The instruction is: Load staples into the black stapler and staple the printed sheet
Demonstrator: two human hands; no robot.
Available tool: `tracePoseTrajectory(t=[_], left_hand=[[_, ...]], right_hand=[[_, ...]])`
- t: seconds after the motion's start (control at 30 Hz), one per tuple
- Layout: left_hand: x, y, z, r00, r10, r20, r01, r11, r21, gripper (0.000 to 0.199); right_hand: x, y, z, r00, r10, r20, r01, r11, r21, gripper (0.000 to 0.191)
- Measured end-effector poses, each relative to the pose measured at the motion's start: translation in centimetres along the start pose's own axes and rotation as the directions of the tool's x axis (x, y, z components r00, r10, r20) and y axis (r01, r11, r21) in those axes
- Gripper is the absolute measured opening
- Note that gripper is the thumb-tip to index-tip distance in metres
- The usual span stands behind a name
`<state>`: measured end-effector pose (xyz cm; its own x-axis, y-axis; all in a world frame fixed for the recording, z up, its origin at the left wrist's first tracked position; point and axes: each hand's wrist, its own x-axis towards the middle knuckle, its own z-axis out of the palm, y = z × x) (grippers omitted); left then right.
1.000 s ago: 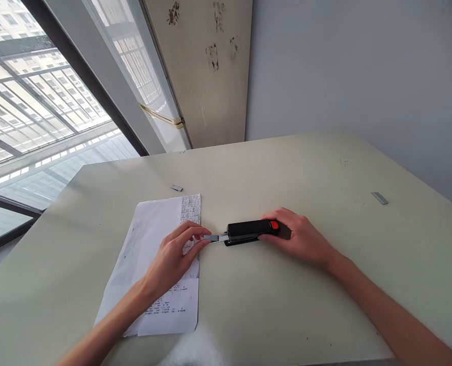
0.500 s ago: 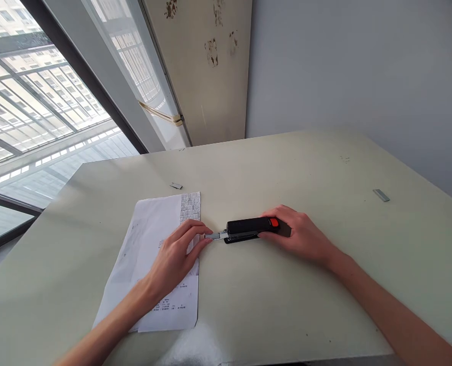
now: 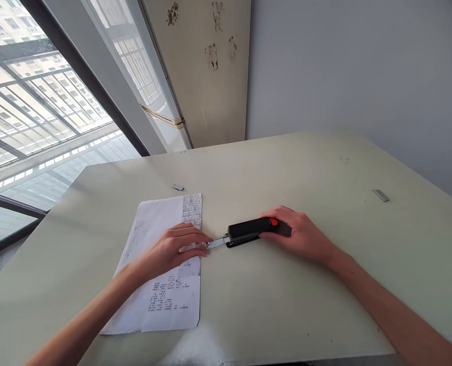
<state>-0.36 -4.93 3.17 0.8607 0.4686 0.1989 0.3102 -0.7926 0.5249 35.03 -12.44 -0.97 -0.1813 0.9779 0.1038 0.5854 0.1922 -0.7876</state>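
A black stapler (image 3: 248, 230) with a red-orange button lies near the middle of the table, its silver tray (image 3: 218, 242) pulled out toward the left. My right hand (image 3: 292, 231) is wrapped round the stapler's rear end. At the tray's outer end is my left hand (image 3: 176, 246), its fingertips touching or just beside the metal and its thumb apart from the fingers. Beneath that hand lie white printed papers (image 3: 172, 305), partly hidden by my hand and forearm.
A small strip of staples (image 3: 177, 187) rests behind the papers, and another strip (image 3: 381, 195) lies at the right on the pale table (image 3: 287, 315). Behind the table stand a wall, a stained panel and a window at the left.
The fingers of my left hand have loosened from the tray's end and the thumb has dropped lower. The stapler is tilted slightly more, its tray end nearer the front.
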Motion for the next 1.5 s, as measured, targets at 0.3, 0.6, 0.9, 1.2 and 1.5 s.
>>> tracePoseTrajectory(t=[0.3, 0.6, 0.9, 1.2, 1.5], left_hand=[[4.7, -0.9, 1.1, 0.994, 0.023, 0.111, -0.019, 0.999, -0.043, 0.034], [7.9, -0.9, 2.0, 0.988, -0.045, 0.146, 0.045, 0.999, 0.004, 0.046], [6.5, -0.9, 1.3, 0.992, -0.098, 0.079, 0.090, 0.992, 0.092, 0.047], [-0.7, -8.4, -4.3, 0.777, -0.477, -0.411, 0.623, 0.675, 0.395, 0.049], [-2.6, -8.2, -2.7, 0.774, -0.490, -0.401, 0.633, 0.622, 0.460, 0.049]], right_hand=[[0.0, 0.1, -0.1, 0.998, 0.021, 0.065, -0.021, 1.000, 0.003, 0.030], [0.0, 0.4, 0.2, 0.999, 0.010, 0.049, -0.013, 0.999, 0.052, 0.027], [0.0, 0.3, 0.2, 0.998, 0.025, 0.050, -0.026, 0.999, 0.033, 0.031], [-0.1, -0.1, 0.3, 0.999, 0.022, 0.042, -0.023, 0.999, 0.029, 0.027], [-0.3, -0.1, 0.4, 0.999, 0.039, 0.037, -0.039, 0.999, -0.003, 0.026]])
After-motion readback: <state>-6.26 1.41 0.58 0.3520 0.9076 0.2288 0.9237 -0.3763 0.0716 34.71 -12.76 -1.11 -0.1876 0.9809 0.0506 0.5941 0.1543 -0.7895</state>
